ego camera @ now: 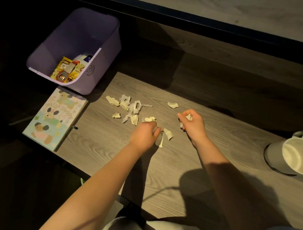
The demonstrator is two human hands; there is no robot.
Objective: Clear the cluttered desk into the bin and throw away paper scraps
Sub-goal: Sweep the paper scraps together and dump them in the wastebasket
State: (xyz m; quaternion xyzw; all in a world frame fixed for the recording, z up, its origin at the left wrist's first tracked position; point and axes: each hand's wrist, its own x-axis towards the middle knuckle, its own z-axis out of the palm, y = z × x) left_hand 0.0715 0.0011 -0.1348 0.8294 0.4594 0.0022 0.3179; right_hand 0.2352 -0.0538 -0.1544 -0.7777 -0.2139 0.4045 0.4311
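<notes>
While the paper scraps [129,106] lie scattered across the middle of the frame on the desk [170,170], the gathering step is judged to be only partly done. A small wad of scraps is clenched in the right hand [193,124], and a torn piece is pinched by the curled fingers of the left hand [143,135], with two more strips just beside it. The loose pieces are best swept into one heap before anything is lifted, since thin torn paper is likely to slip out of a full fist. The lone scrap [173,105] above the right hand should not be overlooked. The purple bin [105,45], in which wrappers are seen, stands at the upper left of the frame, just beyond the notebook [53,118]; the mug [295,155] at the right edge is well apart and need not be disturbed.
</notes>
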